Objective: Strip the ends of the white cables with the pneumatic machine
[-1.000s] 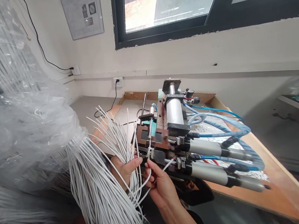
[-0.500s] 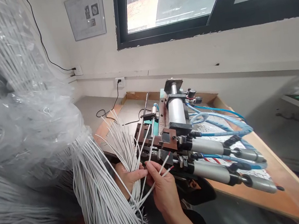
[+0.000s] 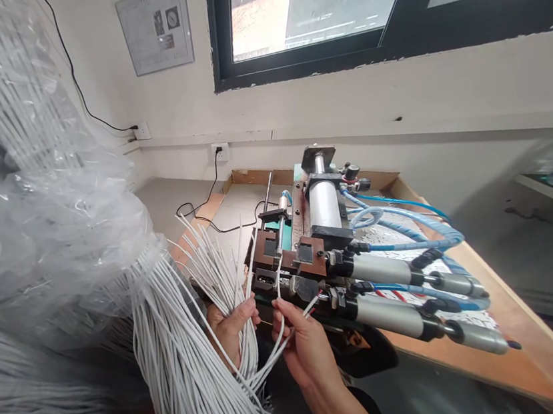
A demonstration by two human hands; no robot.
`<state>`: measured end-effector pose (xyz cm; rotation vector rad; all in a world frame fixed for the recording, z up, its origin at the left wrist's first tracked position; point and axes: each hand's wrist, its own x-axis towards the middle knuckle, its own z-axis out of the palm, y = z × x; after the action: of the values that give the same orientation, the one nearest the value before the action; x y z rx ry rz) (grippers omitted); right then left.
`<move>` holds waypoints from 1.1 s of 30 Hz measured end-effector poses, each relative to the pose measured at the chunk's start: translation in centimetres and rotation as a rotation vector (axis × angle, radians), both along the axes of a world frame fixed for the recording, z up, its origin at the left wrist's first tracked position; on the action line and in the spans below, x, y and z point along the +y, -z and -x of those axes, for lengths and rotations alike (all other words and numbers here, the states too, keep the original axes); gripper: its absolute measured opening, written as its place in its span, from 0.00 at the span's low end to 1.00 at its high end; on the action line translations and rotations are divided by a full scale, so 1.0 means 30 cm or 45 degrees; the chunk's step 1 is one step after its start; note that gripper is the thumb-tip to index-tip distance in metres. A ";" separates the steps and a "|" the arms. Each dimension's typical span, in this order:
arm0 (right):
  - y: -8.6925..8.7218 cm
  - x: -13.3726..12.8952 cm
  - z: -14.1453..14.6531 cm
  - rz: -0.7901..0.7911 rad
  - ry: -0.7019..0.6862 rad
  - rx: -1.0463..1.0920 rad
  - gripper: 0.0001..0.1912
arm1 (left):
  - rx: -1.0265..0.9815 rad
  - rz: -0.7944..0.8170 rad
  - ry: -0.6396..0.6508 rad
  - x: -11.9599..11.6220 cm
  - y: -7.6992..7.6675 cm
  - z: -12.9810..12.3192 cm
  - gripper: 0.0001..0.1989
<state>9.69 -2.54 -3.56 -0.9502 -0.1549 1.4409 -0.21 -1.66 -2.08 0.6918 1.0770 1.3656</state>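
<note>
My left hand (image 3: pixel 231 330) grips a thick bundle of white wires (image 3: pixel 188 352) that fans out upward from a clear plastic bag. My right hand (image 3: pixel 306 348) pinches a few of those white wires (image 3: pixel 291 323) between thumb and fingers, their tips pointing at the front of a small pneumatic machine (image 3: pixel 313 263). The wire tips lie just at the machine's dark front jaw (image 3: pixel 273 284). The machine has a brown metal block, an upright silver cylinder (image 3: pixel 324 204) and two horizontal silver cylinders (image 3: pixel 399 299) with blue hoses.
A clear plastic bag (image 3: pixel 40 216) full of white wires fills the left side. The machine stands on a wooden board (image 3: pixel 518 332) on a grey bench. Blue air hoses (image 3: pixel 409 217) loop to the right. A black cable (image 3: pixel 206 209) runs to a wall socket. A window sits above.
My right hand has shifted slightly and brought the few pinched wires back to the machine's front jaw. The fanned wire bundle in my left hand swayed a little.
</note>
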 end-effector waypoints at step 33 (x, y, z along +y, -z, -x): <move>0.044 -0.111 -0.029 -0.088 -0.229 -0.312 0.14 | -0.004 0.180 0.179 -0.069 0.107 0.048 0.09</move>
<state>10.56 -5.87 -4.90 -1.0752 -0.4786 1.4685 -1.65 -3.72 -5.30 0.6486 1.0908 1.1581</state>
